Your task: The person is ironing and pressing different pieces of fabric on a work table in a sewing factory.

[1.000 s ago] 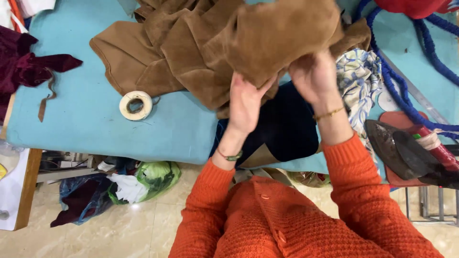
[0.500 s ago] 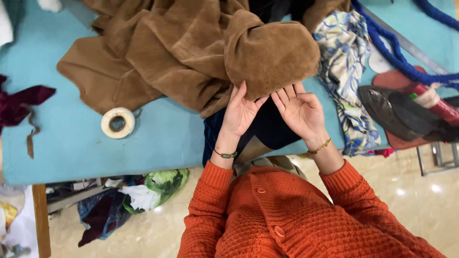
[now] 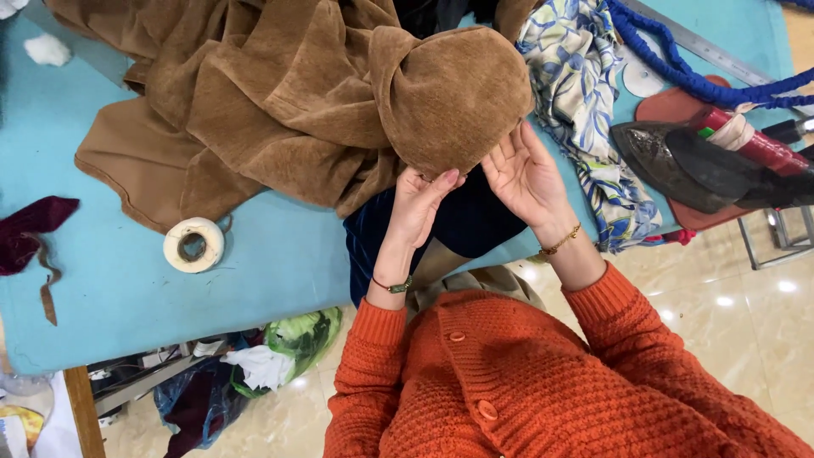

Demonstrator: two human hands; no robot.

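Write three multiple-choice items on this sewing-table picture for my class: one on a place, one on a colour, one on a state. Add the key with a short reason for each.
1. Where does the roll of tape lie?
A. on the turquoise table, left of the hands
B. on the floor
C. on the iron

2. What colour is the cloth cap being held?
A. white
B. brown
C. blue

3. How is the right hand?
A. clenched in a fist
B. flat on the table
C. open, fingers against the cap's edge

Key: 1 A, it sits on the table beside the brown fabric. 2 B, it matches that fabric. 3 C, its palm shows, while the left hand pinches the rim.
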